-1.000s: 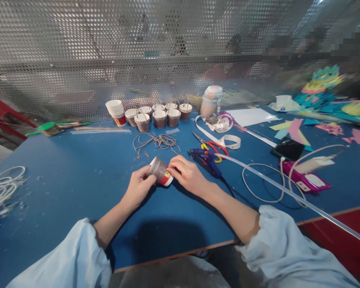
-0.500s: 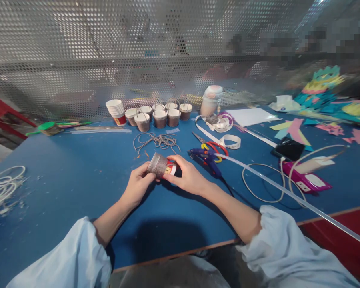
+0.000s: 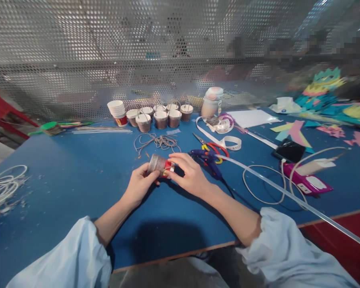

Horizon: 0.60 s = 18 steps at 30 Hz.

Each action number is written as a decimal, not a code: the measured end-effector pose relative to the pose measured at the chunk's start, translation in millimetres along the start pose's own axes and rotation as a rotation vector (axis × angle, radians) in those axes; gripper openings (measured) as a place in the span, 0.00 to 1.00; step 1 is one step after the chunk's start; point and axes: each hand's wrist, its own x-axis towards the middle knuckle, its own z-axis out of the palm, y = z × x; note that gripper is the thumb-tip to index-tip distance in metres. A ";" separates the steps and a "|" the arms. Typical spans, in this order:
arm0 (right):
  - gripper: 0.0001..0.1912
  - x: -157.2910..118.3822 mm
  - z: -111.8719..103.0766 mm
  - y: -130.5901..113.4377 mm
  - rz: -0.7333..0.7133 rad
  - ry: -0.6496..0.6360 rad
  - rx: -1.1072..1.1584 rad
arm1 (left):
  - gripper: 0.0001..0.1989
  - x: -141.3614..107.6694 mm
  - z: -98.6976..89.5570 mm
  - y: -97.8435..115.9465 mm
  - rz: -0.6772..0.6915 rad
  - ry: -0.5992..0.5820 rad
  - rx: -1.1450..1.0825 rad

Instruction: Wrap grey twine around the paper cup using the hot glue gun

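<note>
A paper cup (image 3: 157,165), partly wrapped in grey-brown cord, lies tilted on its side between my hands above the table. My left hand (image 3: 141,182) is closed around its wrapped end, thumb along the near side. At the other end, where red and white paper shows, my right hand (image 3: 189,175) has its fingers and thumb closed on the cup. Just beyond lies a loose tangle of grey cord (image 3: 161,141). A blue glue gun (image 3: 209,160) with a long clear glue stick (image 3: 288,193) rests right of my right hand, by red-and-yellow-handled scissors (image 3: 218,149).
Several cord-wrapped cups (image 3: 161,120) and a stack of paper cups (image 3: 117,112) stand along the back. A bottle (image 3: 212,103), white ribbon (image 3: 232,143), a phone (image 3: 289,150) and a magenta power strip (image 3: 310,180) are to the right. White cable (image 3: 6,186) lies left.
My right hand's fingers have shifted over the cup's red and white end, and the cup has turned slightly. My left hand keeps its hold with little movement.
</note>
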 end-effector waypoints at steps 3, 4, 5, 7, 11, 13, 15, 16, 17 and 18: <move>0.05 1.6 -0.2 -1.7 -0.029 0.026 -0.040 | 0.07 -1.4 1.9 4.9 0.000 0.008 0.059; 0.05 1.9 -0.3 -2.1 -0.031 0.024 -0.053 | 0.07 -1.7 2.4 6.1 -0.001 0.010 0.067; 0.05 2.2 -0.4 -2.4 -0.031 0.018 -0.065 | 0.07 -1.8 2.8 7.0 0.000 0.013 0.072; 0.06 2.5 -0.7 -2.8 -0.029 0.005 -0.081 | 0.08 -2.0 3.3 7.7 0.000 0.016 0.078; 0.08 3.1 -1.0 -3.3 -0.026 0.005 -0.084 | 0.08 -2.4 3.3 7.6 0.002 0.003 0.119; 0.08 3.2 -0.9 -3.7 -0.025 0.008 -0.084 | 0.08 -2.9 2.9 7.1 0.004 -0.003 0.159; 0.08 3.2 -0.7 -4.1 -0.027 0.005 -0.090 | 0.08 -3.3 2.1 6.0 0.007 -0.007 0.200; 0.08 3.0 -0.5 -4.2 -0.025 0.002 -0.095 | 0.08 -3.3 1.7 5.2 0.011 -0.009 0.215; 0.09 2.8 -0.5 -4.3 -0.022 0.001 -0.103 | 0.08 -3.3 1.2 4.3 0.017 -0.012 0.226; 0.09 2.6 -0.4 -4.3 -0.019 0.000 -0.111 | 0.08 -3.2 0.8 3.4 0.023 -0.016 0.234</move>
